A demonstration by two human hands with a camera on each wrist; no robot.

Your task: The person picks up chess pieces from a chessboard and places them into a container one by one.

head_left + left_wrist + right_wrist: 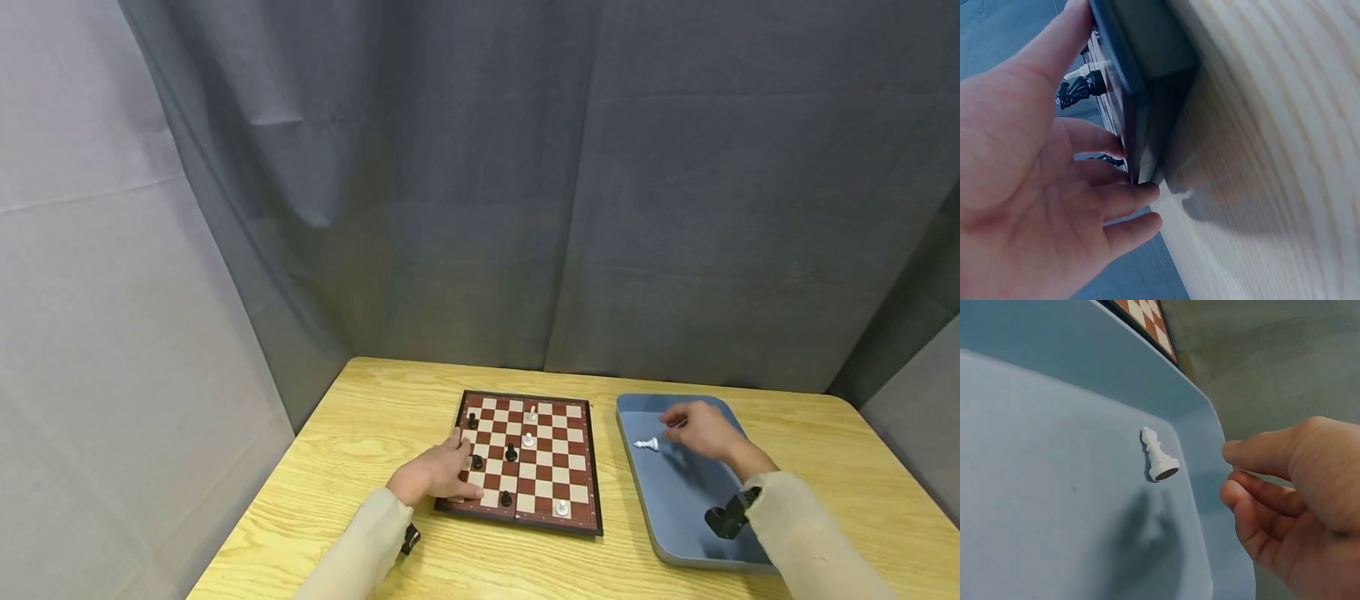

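My left hand (438, 473) rests at the left edge of a chessboard (555, 525), its fingers lying along and over the rim. In the left wrist view, the thumb and fingers of this hand (1035, 162) touch the board's edge, near a black chess piece (1079, 90). Inside a blue tray (651, 537), a white bishop (1157, 456) lies on its side. My right hand (701, 429) hovers over the tray just right of that bishop, holding nothing. Its fingers are loosely bent, with thumb and fingertips apart in the right wrist view.
Several black pieces, one a dark piece (511, 452) near the middle, and white pieces, including a white pawn (562, 507) by the near right corner, stand on the board. Board and tray share a wooden table (405, 392). Grey curtains (480, 208) hang behind it.
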